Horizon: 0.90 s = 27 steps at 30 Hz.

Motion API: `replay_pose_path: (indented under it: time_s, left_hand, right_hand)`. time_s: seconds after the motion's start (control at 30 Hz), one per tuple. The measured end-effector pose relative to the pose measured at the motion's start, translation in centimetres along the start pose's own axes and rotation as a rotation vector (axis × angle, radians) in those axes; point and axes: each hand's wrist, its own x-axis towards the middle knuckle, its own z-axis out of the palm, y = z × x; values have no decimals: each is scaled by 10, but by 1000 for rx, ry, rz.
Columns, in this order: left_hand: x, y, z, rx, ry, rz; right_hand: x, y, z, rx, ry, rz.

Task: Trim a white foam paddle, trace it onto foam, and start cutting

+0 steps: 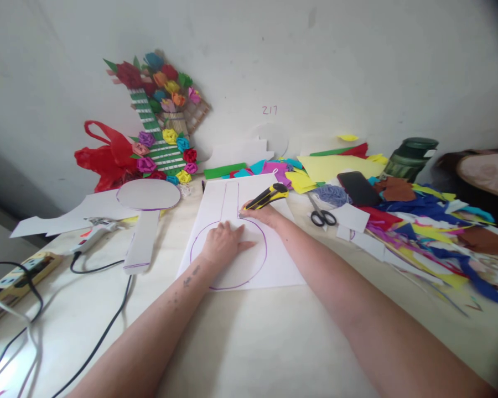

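A white sheet lies on the table, marked in purple with a round shape and two straight lines running up from it. My left hand rests flat on the round part, fingers spread. In my right hand is a yellow and black utility knife, its tip end low at the foot of the right-hand line, where the line meets the curve. The blade itself is too small to make out. To the left lies a cut white paddle-like piece, with an oval above a strip.
Black scissors, blue yarn, a phone and coloured scraps lie at the right, near a green bottle. Paper flowers lean on the wall. A glue gun, cables and a power strip occupy the left.
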Motion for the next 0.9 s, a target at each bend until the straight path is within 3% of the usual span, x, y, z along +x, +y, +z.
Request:
replay_pose_path:
  time_s: [0.9]
  left_hand:
    - [0,0,-1,-20,-11,-4]
  right_hand:
    - [-3,-1,-2,-54,25,6]
